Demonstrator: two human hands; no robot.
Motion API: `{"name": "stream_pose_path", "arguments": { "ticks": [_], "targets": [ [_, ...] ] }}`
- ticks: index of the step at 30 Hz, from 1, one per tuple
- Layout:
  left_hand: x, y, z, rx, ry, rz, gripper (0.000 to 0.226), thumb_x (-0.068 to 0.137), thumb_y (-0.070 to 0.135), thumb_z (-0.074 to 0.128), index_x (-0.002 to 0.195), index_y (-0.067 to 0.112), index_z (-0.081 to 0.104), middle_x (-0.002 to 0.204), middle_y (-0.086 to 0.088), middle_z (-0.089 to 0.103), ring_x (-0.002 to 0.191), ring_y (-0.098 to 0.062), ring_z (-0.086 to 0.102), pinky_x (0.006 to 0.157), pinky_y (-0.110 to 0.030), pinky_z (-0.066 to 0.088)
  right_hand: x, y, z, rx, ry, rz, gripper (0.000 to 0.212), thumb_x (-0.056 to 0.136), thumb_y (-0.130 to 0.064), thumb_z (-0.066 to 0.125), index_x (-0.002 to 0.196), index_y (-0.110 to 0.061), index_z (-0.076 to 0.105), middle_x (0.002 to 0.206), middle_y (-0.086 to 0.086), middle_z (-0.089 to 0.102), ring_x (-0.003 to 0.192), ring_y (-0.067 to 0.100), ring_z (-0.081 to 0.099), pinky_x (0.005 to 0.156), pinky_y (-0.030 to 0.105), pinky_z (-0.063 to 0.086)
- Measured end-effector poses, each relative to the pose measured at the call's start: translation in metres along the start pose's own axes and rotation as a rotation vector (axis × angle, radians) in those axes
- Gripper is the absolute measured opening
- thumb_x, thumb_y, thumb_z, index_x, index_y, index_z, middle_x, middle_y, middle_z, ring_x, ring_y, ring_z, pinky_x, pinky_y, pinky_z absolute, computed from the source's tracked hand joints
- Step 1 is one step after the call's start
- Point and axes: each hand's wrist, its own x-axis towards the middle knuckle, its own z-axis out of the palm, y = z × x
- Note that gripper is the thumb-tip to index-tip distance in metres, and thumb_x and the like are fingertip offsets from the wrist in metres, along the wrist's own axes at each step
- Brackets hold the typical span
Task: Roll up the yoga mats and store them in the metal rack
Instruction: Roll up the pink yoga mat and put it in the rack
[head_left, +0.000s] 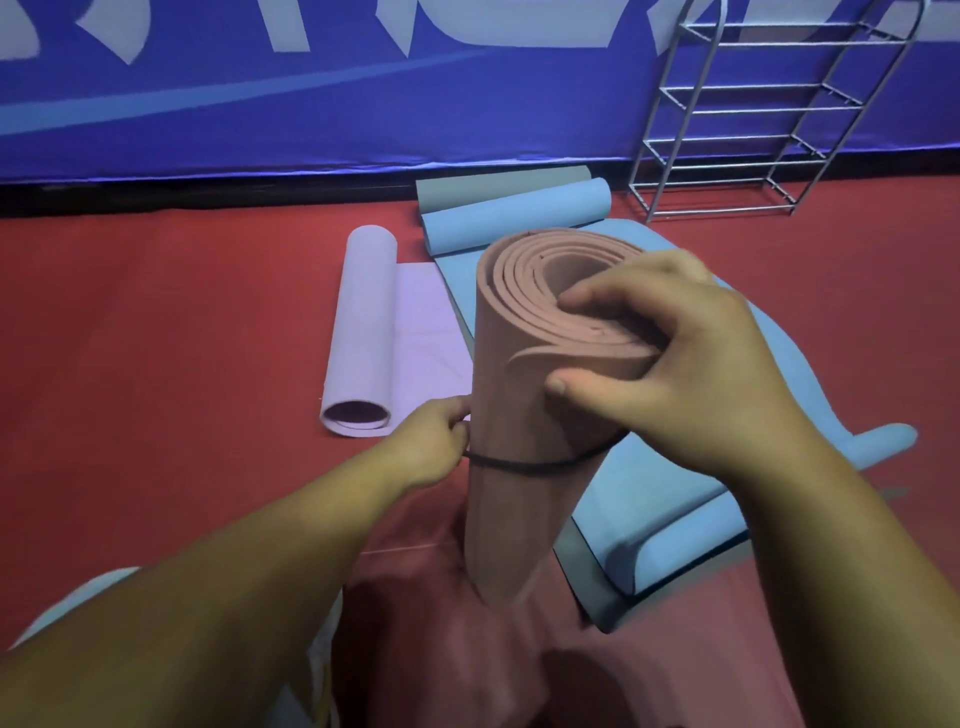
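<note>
A rolled pink yoga mat (524, 415) stands upright on the red floor (156, 338) in the near middle, its top end showing a loose spiral of thick foam layers. A thin black elastic band (535, 464) circles it partway down. The right hand (691, 358) grips the top rim, fingers (597, 299) curled over into the spiral and thumb pressed on the outer wall. The left hand (431, 439) pinches the band at the roll's left side. Just behind lies a partly rolled lilac mat (363, 322), open end facing near; beyond it a light blue roll (514, 215) and a grey roll (498, 187), side by side. An unrolled blue mat (779, 374) spreads right, its near edge curled. The wire metal rack (753, 130) stands far right against the blue banner wall (311, 114), with open floor on the left
</note>
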Motion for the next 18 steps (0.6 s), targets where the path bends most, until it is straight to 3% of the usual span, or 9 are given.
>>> {"name": "stream_pose_path", "arguments": {
  "ticks": [2,4,6,8,10,13,18],
  "targets": [
    [-0.002,-0.005,0.003,-0.058,-0.048,-0.047,0.041,0.104,0.012,0.038,0.107,0.044,0.062,0.082,0.011,0.071,0.071,-0.004,0.063,0.064,-0.022,0.049,0.001,0.004,0.006,-0.001,0.05,0.008,0.053,0.064,-0.043,0.082,0.114,-0.031,0.068,0.132,-0.014,0.055,0.131,0.012,0.047,0.105,0.024,0.041],
    [0.0,-0.007,0.001,-0.072,-0.064,-0.062,0.043,0.104,0.018,0.037,0.107,0.054,0.061,0.098,0.005,0.074,0.09,-0.013,0.068,0.07,-0.029,0.05,-0.004,0.009,0.014,0.171,0.141,0.151,0.054,0.074,-0.046,0.071,0.126,-0.036,0.058,0.146,-0.01,0.046,0.141,0.006,0.038,0.114,0.028,0.037],
    [0.001,-0.009,-0.001,-0.078,-0.065,-0.081,0.049,0.104,0.023,0.037,0.098,0.066,0.059,0.106,0.003,0.075,0.099,-0.019,0.071,0.071,-0.035,0.052,-0.009,0.012,0.027,0.468,0.265,0.409,0.039,0.094,-0.043,0.052,0.134,-0.039,0.052,0.136,-0.024,0.057,0.132,-0.002,0.048,0.113,0.043,0.042],
    [0.003,-0.011,-0.001,-0.081,-0.062,-0.094,0.052,0.104,0.025,0.037,0.094,0.072,0.057,0.107,0.004,0.075,0.102,-0.022,0.071,0.071,-0.037,0.053,-0.014,0.017,0.039,0.605,0.349,0.659,0.037,0.105,-0.03,0.04,0.139,-0.043,0.05,0.112,-0.035,0.064,0.114,-0.006,0.059,0.105,0.041,0.05],
    [0.004,-0.011,-0.002,-0.093,-0.061,-0.107,0.046,0.105,0.026,0.037,0.099,0.066,0.057,0.106,0.005,0.075,0.102,-0.022,0.071,0.076,-0.041,0.057,-0.019,0.022,0.048,0.621,0.386,0.784,0.042,0.102,-0.019,0.044,0.137,-0.039,0.056,0.09,-0.025,0.067,0.094,0.001,0.064,0.095,0.038,0.054],
    [0.008,-0.013,-0.003,-0.111,-0.044,-0.127,0.039,0.105,0.025,0.037,0.102,0.057,0.058,0.105,0.006,0.075,0.101,-0.021,0.071,0.084,-0.047,0.058,-0.024,0.034,0.055,0.514,0.298,0.907,0.027,0.093,-0.015,0.054,0.109,-0.024,0.073,0.077,-0.007,0.066,0.069,0.009,0.057,0.071,0.038,0.052],
    [0.015,-0.018,-0.006,-0.142,0.04,-0.128,0.045,0.101,0.008,0.04,0.093,0.044,0.066,0.104,0.0,0.075,0.1,-0.029,0.069,0.082,-0.05,0.06,-0.023,0.055,0.048,0.6,0.165,0.97,0.032,0.092,-0.006,0.06,0.123,-0.015,0.061,0.071,0.008,0.061,0.057,0.014,0.053,0.06,0.024,0.051]
  ]
}}
